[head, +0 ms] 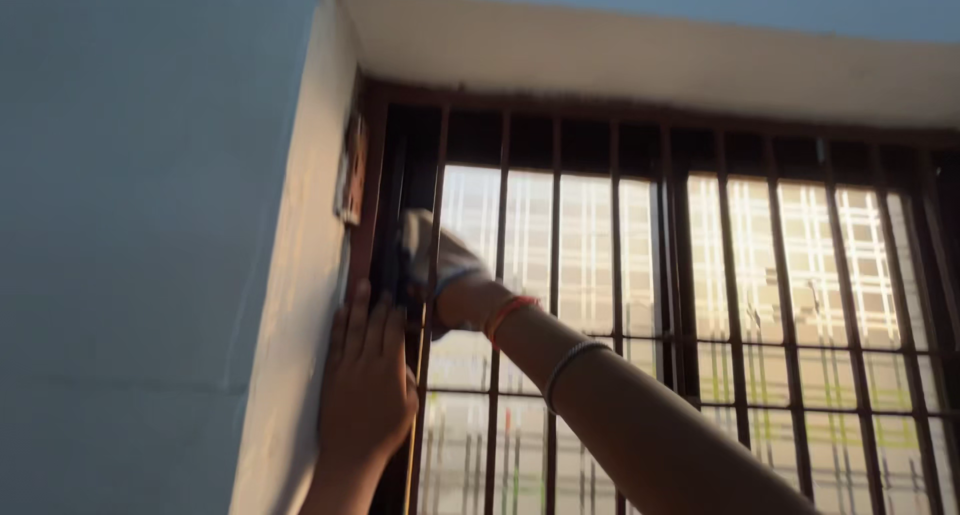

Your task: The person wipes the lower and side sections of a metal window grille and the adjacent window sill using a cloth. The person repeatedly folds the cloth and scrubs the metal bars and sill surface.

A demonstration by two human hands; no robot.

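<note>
Head view: a pale wall (150, 245) is seen at left, its corner edge running down to the window reveal. The left hand (365, 375) is laid flat, fingers extended, against the dark window frame (372, 195). Just right, the right hand (450, 285) is clenched around a white cloth (425, 250), pressed to the metal grille (620, 305). Narrow gaps are left between bars.

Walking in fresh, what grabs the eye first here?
The dark barred window grille fills the right, with bright patterned glass glowing behind it. At its left edge the right hand presses a pale cloth against the bars, an orange band and a white bangle on that arm. Just below, the left hand lies flat by the white wall.
</note>
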